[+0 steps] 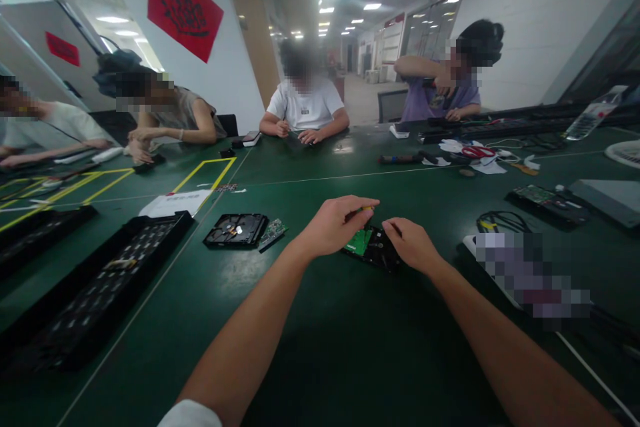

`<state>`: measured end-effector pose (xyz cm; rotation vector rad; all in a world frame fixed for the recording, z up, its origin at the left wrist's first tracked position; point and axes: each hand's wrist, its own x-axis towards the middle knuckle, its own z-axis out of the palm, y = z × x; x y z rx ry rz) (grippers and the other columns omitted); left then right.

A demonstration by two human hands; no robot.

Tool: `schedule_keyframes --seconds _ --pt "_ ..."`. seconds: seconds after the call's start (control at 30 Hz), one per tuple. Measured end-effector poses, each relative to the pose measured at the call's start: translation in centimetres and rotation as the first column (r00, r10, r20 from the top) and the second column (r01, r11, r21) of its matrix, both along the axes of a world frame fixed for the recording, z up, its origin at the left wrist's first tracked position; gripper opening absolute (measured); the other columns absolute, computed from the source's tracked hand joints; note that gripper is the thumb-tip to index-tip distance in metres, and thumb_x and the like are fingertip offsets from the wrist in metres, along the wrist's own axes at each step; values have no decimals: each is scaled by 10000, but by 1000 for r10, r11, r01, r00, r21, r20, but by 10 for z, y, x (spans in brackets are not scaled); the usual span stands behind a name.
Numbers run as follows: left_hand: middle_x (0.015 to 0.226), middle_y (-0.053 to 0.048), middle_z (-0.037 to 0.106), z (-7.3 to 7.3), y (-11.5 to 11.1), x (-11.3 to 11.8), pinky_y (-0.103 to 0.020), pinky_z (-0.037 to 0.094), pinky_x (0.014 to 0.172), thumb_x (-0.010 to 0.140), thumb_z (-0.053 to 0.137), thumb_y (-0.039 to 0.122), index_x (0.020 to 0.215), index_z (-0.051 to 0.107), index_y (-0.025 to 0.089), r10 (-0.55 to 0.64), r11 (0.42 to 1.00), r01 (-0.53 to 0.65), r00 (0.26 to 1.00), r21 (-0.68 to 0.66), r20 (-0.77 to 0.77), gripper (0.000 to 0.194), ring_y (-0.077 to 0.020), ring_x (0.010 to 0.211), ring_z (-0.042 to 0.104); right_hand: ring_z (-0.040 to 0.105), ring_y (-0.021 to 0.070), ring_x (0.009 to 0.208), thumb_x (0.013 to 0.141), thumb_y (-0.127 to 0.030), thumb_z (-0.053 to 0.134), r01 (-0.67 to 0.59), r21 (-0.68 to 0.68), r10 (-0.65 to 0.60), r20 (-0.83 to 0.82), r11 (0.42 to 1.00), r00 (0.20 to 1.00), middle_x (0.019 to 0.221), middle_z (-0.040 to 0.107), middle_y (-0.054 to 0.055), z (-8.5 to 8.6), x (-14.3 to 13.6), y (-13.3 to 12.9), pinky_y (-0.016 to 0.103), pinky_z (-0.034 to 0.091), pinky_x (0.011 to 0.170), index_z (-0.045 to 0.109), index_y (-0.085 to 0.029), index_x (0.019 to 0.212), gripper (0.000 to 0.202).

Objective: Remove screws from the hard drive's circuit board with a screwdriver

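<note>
A black hard drive (381, 252) with a green circuit board (359, 241) lies on the dark green table in front of me. My left hand (336, 222) is above its left side, thumb and fingers pinched on a small yellow-topped tool (369, 209); the rest of that tool is mostly hidden. At the drive's right edge, my right hand (413, 245) is closed with its fingers curled against the casing. Left of my hands sits another opened black drive casing (236, 230), with a loose circuit board (274, 232) beside it.
Long black trays (107, 273) stand at left. A phone-like object (520, 273), partly blurred, a cable (503, 221), another drive (547, 205) and a grey box (607, 200) lie at right. Several people sit across the table, and a bottle (593, 115) leans at far right.
</note>
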<state>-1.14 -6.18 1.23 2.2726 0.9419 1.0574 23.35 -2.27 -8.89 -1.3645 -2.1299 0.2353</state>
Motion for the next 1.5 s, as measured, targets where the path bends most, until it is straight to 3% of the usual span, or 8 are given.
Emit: schedule_keyframes --seconds 0.13,0.23,0.37,0.47,0.87,1.07,1.2,1.5 --pt "1172 -90 765 6 0 -6 -345 573 900 1042 505 277 1316 704 183 21 999 -21 999 33 -29 352 -191 966 727 718 233 857 1058 -423 463 29 -46 -26 70 999 997 958 778 71 2 -2 -5 345 492 735 729 -216 1004 340" --pt "1220 -82 762 7 1 -11 -356 550 947 1033 533 287 1273 724 192 63 997 -61 997 53 -36 321 -211 1063 715 714 229 788 1057 -480 456 110 -158 -86 151 981 985 904 779 63 10 -3 -12 321 441 664 728 -226 1044 373" --pt "1163 -58 773 6 1 -11 -322 530 835 1030 547 293 1276 710 204 110 993 -107 992 44 -68 309 -177 912 697 707 221 764 1069 -546 402 108 -316 -32 238 942 971 860 762 61 17 -7 -24 306 385 628 714 -217 1091 454" --pt "1057 -32 772 8 -1 -9 -297 494 767 1030 549 292 1228 710 203 102 994 -100 992 31 -69 270 -151 816 658 716 237 804 1066 -577 397 81 -363 14 252 928 968 889 762 78 19 -13 -31 307 376 634 693 -206 1164 485" --pt "1103 -29 754 18 -12 -9 -282 491 797 1005 610 278 1172 709 207 -18 1000 18 997 -3 -69 207 -154 893 671 725 298 922 1048 -650 379 -5 -464 86 153 886 985 996 764 133 19 -10 -31 331 431 738 404 -144 1541 707" --pt "1111 -41 750 16 -15 -12 -295 507 834 1021 589 282 1199 702 198 -11 999 14 996 34 -83 228 -162 908 674 726 269 875 1092 -497 320 -79 -550 177 127 831 976 987 762 110 25 -10 -32 330 431 735 309 -169 1587 593" --pt "1172 -62 746 12 -17 -4 -320 518 909 1037 556 273 1222 692 194 -16 997 24 995 79 -93 242 -177 972 690 728 282 888 1089 -445 315 -69 -528 194 186 847 963 1025 761 136 25 -14 -31 338 422 741 293 -147 1572 568" --pt "1208 -72 734 16 -24 4 -333 519 1004 1027 568 218 1223 710 212 -124 992 124 992 14 -30 241 -196 1140 670 732 315 957 1080 -416 303 -27 -521 172 232 853 957 1081 757 146 27 -17 -36 361 423 767 354 -168 1509 498"
